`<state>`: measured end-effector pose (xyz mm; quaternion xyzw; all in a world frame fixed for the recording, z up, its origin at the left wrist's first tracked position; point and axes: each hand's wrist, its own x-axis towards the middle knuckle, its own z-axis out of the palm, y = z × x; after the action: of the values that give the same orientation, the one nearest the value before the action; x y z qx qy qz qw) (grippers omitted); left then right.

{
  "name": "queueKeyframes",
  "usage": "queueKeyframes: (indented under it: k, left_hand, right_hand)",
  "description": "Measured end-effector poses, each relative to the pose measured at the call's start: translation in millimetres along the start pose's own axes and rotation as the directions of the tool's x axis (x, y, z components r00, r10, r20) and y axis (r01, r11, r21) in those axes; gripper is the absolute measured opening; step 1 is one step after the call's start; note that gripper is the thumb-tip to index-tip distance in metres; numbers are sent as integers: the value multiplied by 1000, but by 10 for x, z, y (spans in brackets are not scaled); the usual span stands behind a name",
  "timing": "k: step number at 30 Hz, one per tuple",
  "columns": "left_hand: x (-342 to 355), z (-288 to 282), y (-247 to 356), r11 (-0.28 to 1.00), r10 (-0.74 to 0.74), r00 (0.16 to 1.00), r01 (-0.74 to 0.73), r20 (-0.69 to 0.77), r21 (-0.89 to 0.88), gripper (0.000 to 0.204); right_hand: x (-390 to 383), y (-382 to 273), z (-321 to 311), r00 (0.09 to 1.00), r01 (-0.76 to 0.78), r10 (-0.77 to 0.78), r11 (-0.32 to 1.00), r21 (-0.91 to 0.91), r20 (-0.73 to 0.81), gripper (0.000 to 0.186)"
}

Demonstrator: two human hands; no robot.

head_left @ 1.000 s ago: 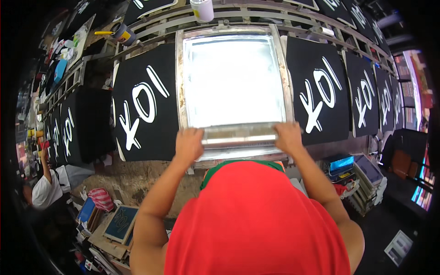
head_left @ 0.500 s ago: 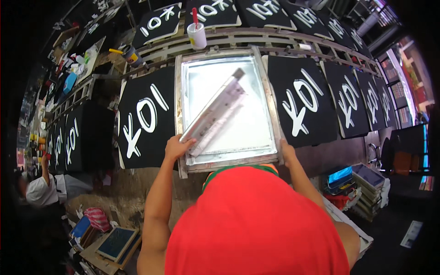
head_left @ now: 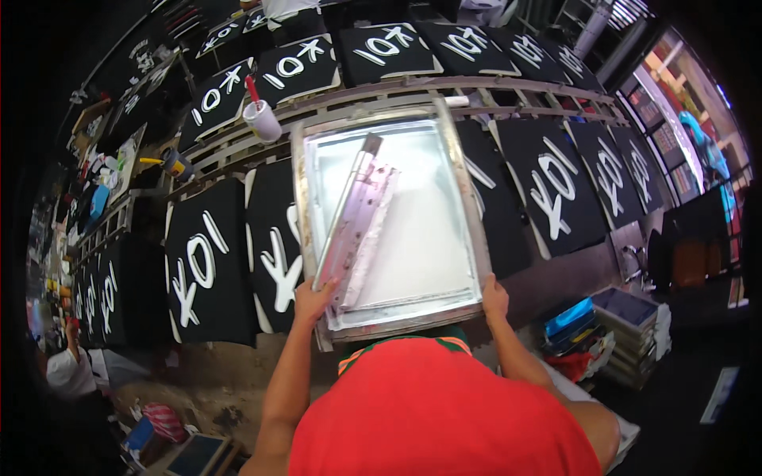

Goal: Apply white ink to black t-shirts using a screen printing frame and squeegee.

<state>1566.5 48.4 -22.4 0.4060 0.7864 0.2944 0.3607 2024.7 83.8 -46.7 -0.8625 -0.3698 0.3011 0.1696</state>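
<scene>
With both hands I hold a wooden-edged printing screen (head_left: 468,210), its pale mesh wet with white ink. My left hand (head_left: 314,301) is closed around its near left corner, against the lower end of a squeegee (head_left: 361,222) with a metal bar handle that lies slanted across the mesh. My right hand (head_left: 494,297) grips the right rail near the front corner. The screen overlaps parts of two black fabric panels with white brush-style print, the left panel (head_left: 266,190) and the right panel (head_left: 500,230). Their surfaces beneath the screen are hidden.
More printed black panels (head_left: 210,214) line both sides, with another row (head_left: 381,51) behind slatted rails (head_left: 540,103). A white tub (head_left: 263,125) with a red handle and a dark can (head_left: 176,166) stand by the rails. Stacked frames (head_left: 627,317) sit lower right. Another person (head_left: 71,373) is far left.
The screen has moved right along the row, uncovering part of a printed panel on its left and overlapping the one on its right. The squeegee leans more upright. My view has shifted too.
</scene>
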Motion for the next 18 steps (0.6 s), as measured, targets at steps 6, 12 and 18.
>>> queueKeyframes:
  k: [6, 12, 18]
  left_hand:
    - [-185, 1272, 1066, 994, -71, 996, 66, 45, 92, 61]
    - [-279, 1652, 1280, 989, -101, 994, 106, -51, 104, 65]
    - [-214, 1748, 1648, 969, -161, 985, 170, -60, 179, 67]
  right_hand:
    - [1291, 502, -900, 1000, 9, -8, 998, -65, 17, 76]
    - [1731, 576, -1139, 992, 61, -52, 995, -82, 117, 78]
    - [1952, 610, -1237, 984, 118, -125, 991, 58, 126, 65]
